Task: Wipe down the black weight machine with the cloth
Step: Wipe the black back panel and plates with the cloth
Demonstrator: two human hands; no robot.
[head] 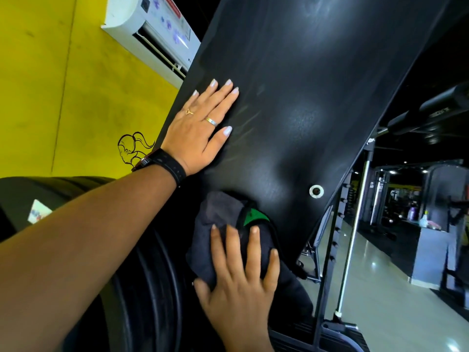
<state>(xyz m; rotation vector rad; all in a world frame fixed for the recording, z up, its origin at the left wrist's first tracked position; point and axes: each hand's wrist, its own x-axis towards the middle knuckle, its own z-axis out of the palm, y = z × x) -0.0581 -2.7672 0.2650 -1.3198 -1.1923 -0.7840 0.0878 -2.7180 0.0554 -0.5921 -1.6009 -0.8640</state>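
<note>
Evidently mid-wipe: the cloth [223, 224] was at the low end of the machine [317, 72], with most of the black face lying above it.

My right hand [238, 280] lay over the cloth with fingers spread and nearly straight, pressing it to the machine. My left hand [200, 125] lay flat and open higher up, near the left edge, holding nothing. The machine's long axis ran up and to the right, away from both hands. Pale smears showed just beside the left hand. A bolt [316, 191] sat just right of the cloth. I judged the next stroke should run upward along that axis. The left hand was nearer the smears, but the right held the cloth, so the left might obstruct the path.
</note>
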